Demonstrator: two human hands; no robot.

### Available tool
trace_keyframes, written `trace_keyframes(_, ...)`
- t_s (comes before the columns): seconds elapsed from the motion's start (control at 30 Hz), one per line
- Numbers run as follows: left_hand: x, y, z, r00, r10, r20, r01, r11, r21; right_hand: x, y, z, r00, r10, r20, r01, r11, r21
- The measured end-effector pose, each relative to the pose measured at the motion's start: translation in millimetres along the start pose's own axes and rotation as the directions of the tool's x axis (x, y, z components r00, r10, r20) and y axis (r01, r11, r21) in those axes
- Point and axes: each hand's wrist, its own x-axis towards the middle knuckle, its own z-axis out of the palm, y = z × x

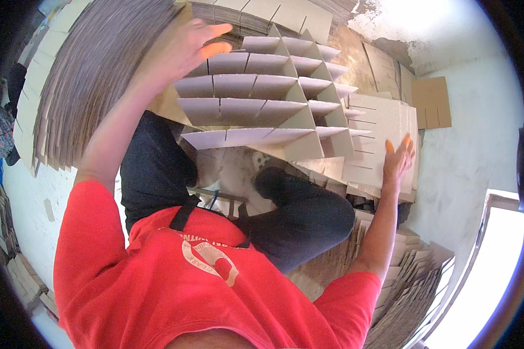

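A cardboard divider grid (pixel 247 109) stands in front of me, with several long slotted strips crossed by two strips at its right part. The left ends of the long strips have no cross strips. My left hand (pixel 183 49) is raised by the grid's far left corner, its orange-tipped thumb and finger apart and nothing visible between them. My right hand (pixel 398 161) is over the right edge of a pile of slotted cardboard sheets (pixel 364 160), fingers stretched out and also orange-tipped. Whether it touches the pile I cannot tell.
A tall stack of cardboard strips (pixel 93 75) curves along the left, and more slotted strips (pixel 262 10) lie at the far side. Further cardboard piles (pixel 410 279) stand at the lower right. A brown cardboard piece (pixel 432 103) leans on the right wall. My bent legs (pixel 300 218) sit below the grid.
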Motion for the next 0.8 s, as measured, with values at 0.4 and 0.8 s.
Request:
trace_keyframes(0.4, -16, -5, 4, 0.999, -0.027, 0.036, 0.025, 0.999, 0.045, -34, 84, 52, 0.983, 0.119, 0.138, -0.087, 0.972, -0.219)
trace_keyframes(0.8, 14, -25, 27, 0.987, 0.019, 0.158, 0.000, 0.993, -0.115, -22, 122, 58, 0.958, 0.189, 0.216, -0.192, 0.981, -0.010)
